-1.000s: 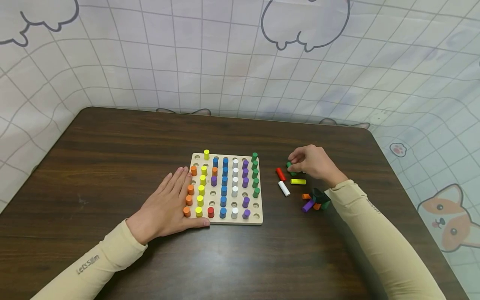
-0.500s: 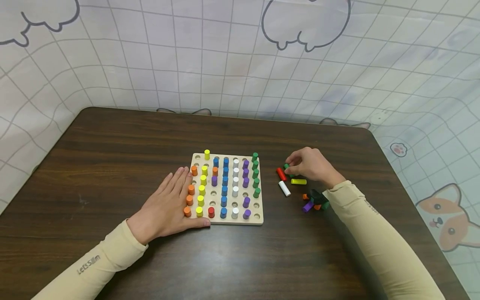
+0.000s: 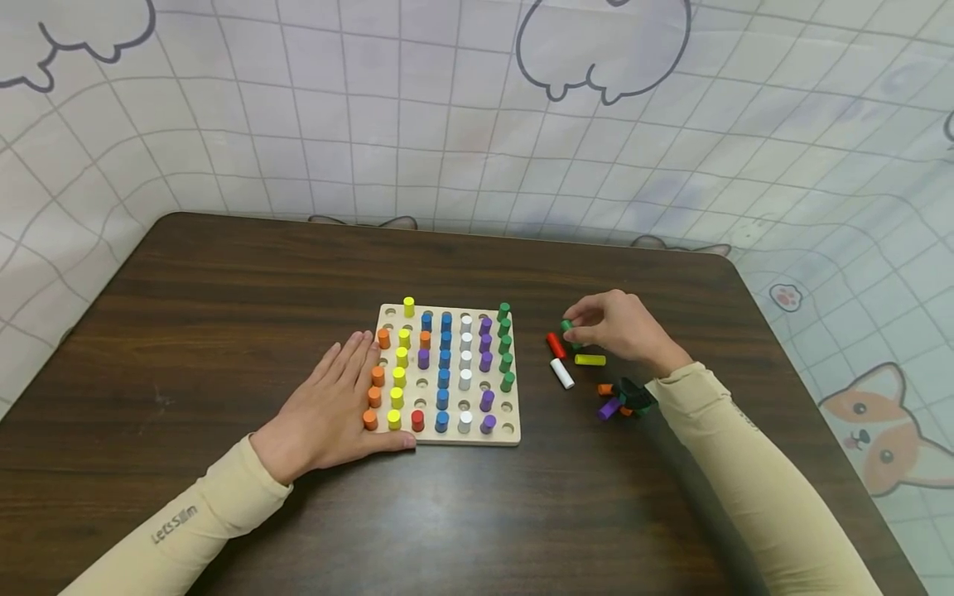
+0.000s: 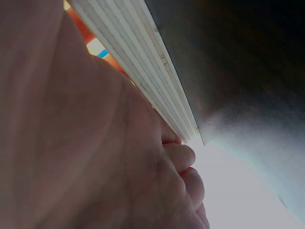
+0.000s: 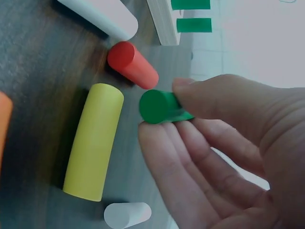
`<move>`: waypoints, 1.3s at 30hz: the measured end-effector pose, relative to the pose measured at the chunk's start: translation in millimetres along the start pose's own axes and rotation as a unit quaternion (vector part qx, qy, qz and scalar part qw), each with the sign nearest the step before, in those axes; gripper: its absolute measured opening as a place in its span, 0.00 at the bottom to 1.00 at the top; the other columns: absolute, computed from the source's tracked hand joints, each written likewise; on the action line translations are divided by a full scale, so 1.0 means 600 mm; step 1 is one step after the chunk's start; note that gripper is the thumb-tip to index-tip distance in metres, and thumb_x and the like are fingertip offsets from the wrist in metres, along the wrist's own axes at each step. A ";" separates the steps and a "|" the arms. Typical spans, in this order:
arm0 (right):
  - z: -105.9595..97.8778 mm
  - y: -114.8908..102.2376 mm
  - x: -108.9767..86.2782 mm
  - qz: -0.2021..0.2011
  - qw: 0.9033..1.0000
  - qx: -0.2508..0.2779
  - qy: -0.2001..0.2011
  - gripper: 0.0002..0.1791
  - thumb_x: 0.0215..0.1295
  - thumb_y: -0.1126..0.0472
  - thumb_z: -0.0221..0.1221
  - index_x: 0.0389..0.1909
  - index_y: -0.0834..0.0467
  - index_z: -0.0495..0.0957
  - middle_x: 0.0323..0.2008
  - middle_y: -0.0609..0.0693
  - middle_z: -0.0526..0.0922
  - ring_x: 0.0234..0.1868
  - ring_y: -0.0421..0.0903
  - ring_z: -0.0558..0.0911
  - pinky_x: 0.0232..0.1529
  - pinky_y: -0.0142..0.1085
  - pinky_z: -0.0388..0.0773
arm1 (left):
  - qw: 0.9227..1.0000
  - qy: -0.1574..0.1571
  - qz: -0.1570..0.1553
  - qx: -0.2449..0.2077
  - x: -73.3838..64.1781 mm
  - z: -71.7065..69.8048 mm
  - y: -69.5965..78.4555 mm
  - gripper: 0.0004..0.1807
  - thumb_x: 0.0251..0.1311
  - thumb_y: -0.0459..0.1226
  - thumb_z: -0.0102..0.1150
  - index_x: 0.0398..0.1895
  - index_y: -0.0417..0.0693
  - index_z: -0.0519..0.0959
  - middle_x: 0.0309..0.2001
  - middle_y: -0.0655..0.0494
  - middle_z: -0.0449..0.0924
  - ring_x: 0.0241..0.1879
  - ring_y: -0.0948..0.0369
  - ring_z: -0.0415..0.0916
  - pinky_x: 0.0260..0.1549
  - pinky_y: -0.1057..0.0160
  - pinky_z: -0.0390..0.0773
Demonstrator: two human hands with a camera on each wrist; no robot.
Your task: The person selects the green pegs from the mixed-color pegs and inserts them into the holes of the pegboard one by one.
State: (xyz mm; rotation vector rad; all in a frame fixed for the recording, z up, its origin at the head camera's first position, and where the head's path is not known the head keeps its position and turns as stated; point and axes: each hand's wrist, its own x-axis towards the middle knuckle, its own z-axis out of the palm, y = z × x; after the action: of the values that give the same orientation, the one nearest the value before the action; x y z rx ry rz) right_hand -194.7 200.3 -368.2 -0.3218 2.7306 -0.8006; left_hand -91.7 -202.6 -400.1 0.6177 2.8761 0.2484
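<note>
In the head view my left hand lies flat along the left side of a wooden pegboard, fingers straight and thumb along its near edge. The left wrist view shows the palm against the board's layered side. My right hand pinches a green peg between thumb and fingertips, to the right of the board; another bit of green shows just behind it in the right wrist view. Close by on the table lie a red peg, a white peg and a yellow peg.
Columns of coloured pegs stand in the board, among them blue pegs and green pegs, with some bare holes between. Under the right wrist is a small pile with a purple peg and orange ones, partly hidden. A patterned cloth hangs behind the table.
My right hand has shifted slightly left with the green peg between its fingertips, and more of the peg now shows. My left hand stays in place on the board.
</note>
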 end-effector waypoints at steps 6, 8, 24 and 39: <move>0.006 0.003 -0.003 -0.027 0.999 0.005 0.017 0.14 0.65 0.54 0.70 0.50 0.53 0.87 0.43 0.51 0.91 0.43 0.46 0.88 0.46 0.41 0.85 | 1.000 0.001 -0.003 0.001 0.000 0.000 -0.002 0.71 0.52 0.80 0.52 0.82 0.34 0.48 0.84 0.37 0.46 0.84 0.40 0.46 0.83 0.39 0.50; 0.008 0.002 -0.006 -0.031 0.999 0.008 0.018 0.14 0.65 0.54 0.70 0.50 0.52 0.87 0.43 0.50 0.91 0.45 0.46 0.88 0.47 0.41 0.85 | 1.000 0.000 -0.003 -0.001 0.000 0.000 -0.002 0.71 0.52 0.80 0.52 0.82 0.34 0.48 0.84 0.37 0.45 0.84 0.40 0.46 0.83 0.39 0.50; 0.025 -0.011 -0.025 -0.054 0.997 0.037 0.031 0.12 0.66 0.54 0.70 0.49 0.49 0.86 0.42 0.47 0.90 0.43 0.44 0.87 0.49 0.42 0.83 | 1.000 -0.003 -0.007 -0.007 0.000 0.001 -0.003 0.72 0.51 0.80 0.53 0.83 0.35 0.47 0.84 0.38 0.44 0.84 0.40 0.44 0.83 0.39 0.48; 0.046 -0.017 -0.042 -0.076 0.994 0.072 0.031 0.13 0.64 0.54 0.72 0.48 0.48 0.86 0.39 0.47 0.90 0.41 0.42 0.88 0.48 0.40 0.86 | 1.000 -0.002 -0.006 -0.009 0.000 -0.002 0.000 0.71 0.52 0.79 0.53 0.82 0.34 0.47 0.84 0.38 0.45 0.84 0.40 0.46 0.83 0.39 0.49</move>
State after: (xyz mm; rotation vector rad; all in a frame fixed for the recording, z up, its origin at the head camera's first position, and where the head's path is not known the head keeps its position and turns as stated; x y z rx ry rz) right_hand -160.9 185.5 -380.0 -0.4866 2.7107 -1.0604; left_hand -91.8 -202.5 -398.9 0.5959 2.8693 0.2708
